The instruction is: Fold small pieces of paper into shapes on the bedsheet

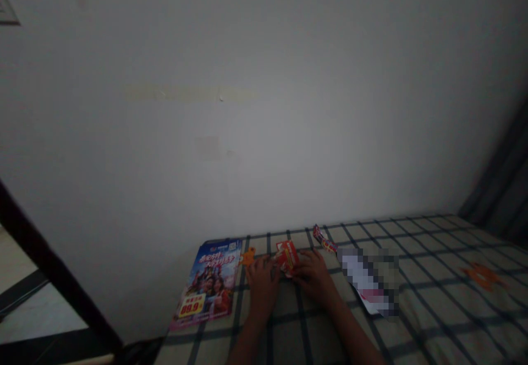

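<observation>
A red packet [287, 256] with white and yellow print lies on the checked cloth between my two hands. At its left edge is my left hand [263, 280], fingers bent and thumb side against the packet. My right hand [314, 275] has its fingers curled at the packet's right edge. Both hands seem to grip it from the sides; the fingertips are dim and partly hidden.
A colourful flyer [212, 282] lies left of my hands. To the right are a shiny wrapper [324, 239] and a white, partly pixelated object [363, 280]. The checked cloth [429, 304] carries orange figures and meets the wall [313, 106]. A dark post [58, 269] stands at left.
</observation>
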The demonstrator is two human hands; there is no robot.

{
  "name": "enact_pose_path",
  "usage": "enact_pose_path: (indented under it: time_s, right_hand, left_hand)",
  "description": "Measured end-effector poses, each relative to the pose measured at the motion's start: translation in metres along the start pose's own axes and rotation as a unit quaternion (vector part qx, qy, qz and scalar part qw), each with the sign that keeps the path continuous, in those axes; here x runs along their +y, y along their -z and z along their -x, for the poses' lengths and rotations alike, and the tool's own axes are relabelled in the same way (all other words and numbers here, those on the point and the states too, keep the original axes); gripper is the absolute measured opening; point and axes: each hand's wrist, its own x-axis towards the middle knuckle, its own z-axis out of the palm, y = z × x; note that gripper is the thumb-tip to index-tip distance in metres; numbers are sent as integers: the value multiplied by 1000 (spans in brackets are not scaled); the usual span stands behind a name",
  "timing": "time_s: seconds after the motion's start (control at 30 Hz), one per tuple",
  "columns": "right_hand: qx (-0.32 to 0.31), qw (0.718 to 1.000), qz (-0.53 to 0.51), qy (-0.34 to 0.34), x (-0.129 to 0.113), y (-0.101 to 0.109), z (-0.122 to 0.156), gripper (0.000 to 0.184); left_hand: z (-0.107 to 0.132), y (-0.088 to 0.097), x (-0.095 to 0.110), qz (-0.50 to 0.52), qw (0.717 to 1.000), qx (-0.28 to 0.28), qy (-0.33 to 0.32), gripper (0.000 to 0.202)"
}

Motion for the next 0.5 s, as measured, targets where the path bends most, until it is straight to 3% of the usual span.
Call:
enact_pose_path:
  time_s: [0.17,0.37,0.5]
  right_hand:
    - [-29,999,-30,-21,2,1,-1,13]
    - [82,996,-22,-33,21,-10,-2,29]
    - [91,994,34,-56,25,-14,-1,34]
  left_hand:
    - [2,5,5,-6,1000,-15,-1,30]
    - [6,6,8,-23,999,-36,-12,34]
    - [7,4,6,-15,998,-60,-19,32]
